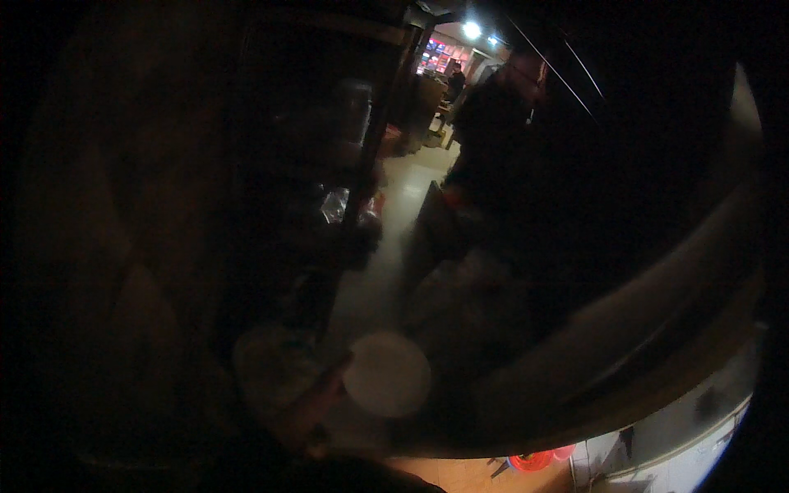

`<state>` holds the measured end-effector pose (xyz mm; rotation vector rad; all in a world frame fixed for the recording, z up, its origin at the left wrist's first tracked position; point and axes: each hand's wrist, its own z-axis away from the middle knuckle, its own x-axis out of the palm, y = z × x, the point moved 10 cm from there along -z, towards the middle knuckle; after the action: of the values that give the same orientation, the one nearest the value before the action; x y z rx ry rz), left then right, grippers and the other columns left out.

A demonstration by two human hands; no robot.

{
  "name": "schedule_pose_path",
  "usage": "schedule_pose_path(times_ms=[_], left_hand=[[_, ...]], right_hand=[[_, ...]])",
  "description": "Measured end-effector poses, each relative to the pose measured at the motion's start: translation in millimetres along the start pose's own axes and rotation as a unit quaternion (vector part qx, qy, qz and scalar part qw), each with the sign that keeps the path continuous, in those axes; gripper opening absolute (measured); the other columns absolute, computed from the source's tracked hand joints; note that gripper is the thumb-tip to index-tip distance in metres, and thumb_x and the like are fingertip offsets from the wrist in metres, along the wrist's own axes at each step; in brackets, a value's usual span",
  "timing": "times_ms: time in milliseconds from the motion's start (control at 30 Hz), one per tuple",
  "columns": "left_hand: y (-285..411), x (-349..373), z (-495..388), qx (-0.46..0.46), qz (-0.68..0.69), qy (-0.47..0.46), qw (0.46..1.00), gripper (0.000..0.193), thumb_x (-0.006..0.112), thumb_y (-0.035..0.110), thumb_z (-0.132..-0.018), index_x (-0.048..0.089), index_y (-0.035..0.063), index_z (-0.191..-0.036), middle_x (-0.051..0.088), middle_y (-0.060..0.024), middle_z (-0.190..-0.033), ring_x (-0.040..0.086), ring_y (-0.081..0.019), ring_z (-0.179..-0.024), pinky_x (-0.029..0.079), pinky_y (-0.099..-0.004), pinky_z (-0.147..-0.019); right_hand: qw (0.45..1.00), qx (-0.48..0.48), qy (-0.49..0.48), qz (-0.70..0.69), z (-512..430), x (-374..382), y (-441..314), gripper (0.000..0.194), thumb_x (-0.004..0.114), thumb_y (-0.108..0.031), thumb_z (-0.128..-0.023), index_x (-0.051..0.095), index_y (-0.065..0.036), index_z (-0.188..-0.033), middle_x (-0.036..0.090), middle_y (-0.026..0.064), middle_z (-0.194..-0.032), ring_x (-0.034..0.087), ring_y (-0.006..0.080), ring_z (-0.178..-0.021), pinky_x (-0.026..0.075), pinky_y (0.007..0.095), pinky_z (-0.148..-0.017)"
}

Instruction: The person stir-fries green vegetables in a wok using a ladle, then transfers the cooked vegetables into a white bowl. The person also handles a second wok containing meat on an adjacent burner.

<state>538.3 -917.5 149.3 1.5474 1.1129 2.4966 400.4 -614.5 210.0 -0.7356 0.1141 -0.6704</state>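
Note:
My left hand shows dimly at the bottom, reaching in from the lower left. Its fingers meet the left edge of a pale, round dish, which they appear to grip. Whether the dish is a plate or a bowl is too dark to tell. Left of the hand lies a dull, roundish thing, perhaps a basin or a bag. My right hand is out of view.
A narrow strip of floor runs between dark shapes towards a lit room. There a person is near a lamp. Clear plastic glints at left. A red basin stands on the tiled floor at the bottom edge.

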Motion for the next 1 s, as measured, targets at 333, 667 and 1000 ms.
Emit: schedule_pose_path(times_ms=[333, 667, 1000], left_hand=[[-76.3, 76.6, -1.1, -0.109, -0.089, -0.12, 0.983, 0.07, 0.042, 0.056, -0.103, 0.04, 0.0039, -0.149, 0.051, -0.0158, -0.146, 0.049, -0.0308, -0.132, 0.04, -0.0474, -0.113], [-237.9, 306.3, 109.7, -0.223, -0.116, -0.278, 0.927, 0.073, 0.035, 0.057, -0.104, 0.037, 0.0014, -0.15, 0.049, -0.0197, -0.145, 0.051, -0.0334, -0.13, 0.042, -0.0477, -0.111], [-405.0, 428.9, 183.6, -0.364, -0.191, -0.314, 0.856, 0.076, 0.027, 0.058, -0.105, 0.035, -0.0012, -0.151, 0.047, -0.0236, -0.145, 0.052, -0.0361, -0.128, 0.043, -0.048, -0.11]], right_hand=[[0.997, -0.036, 0.032, -0.06, 32.0, -54.9, 33.6, 0.017, 0.058, -0.022, -0.102, 0.061, -0.009, -0.111, 0.055, -0.0022, -0.075, 0.053, 0.0086, -0.063, 0.048, 0.0233, -0.059], [0.966, -0.119, 0.163, -0.163, 153.8, -239.6, 131.9, 0.016, 0.059, -0.022, -0.101, 0.062, -0.009, -0.11, 0.056, -0.0018, -0.075, 0.055, 0.0084, -0.063, 0.049, 0.023, -0.058], [0.817, -0.229, 0.333, -0.412, 356.9, -365.8, 335.7, 0.02, 0.057, -0.013, -0.099, 0.054, -0.008, -0.119, 0.061, 0.0043, -0.079, 0.052, 0.009, -0.055, 0.046, 0.0223, -0.048]])
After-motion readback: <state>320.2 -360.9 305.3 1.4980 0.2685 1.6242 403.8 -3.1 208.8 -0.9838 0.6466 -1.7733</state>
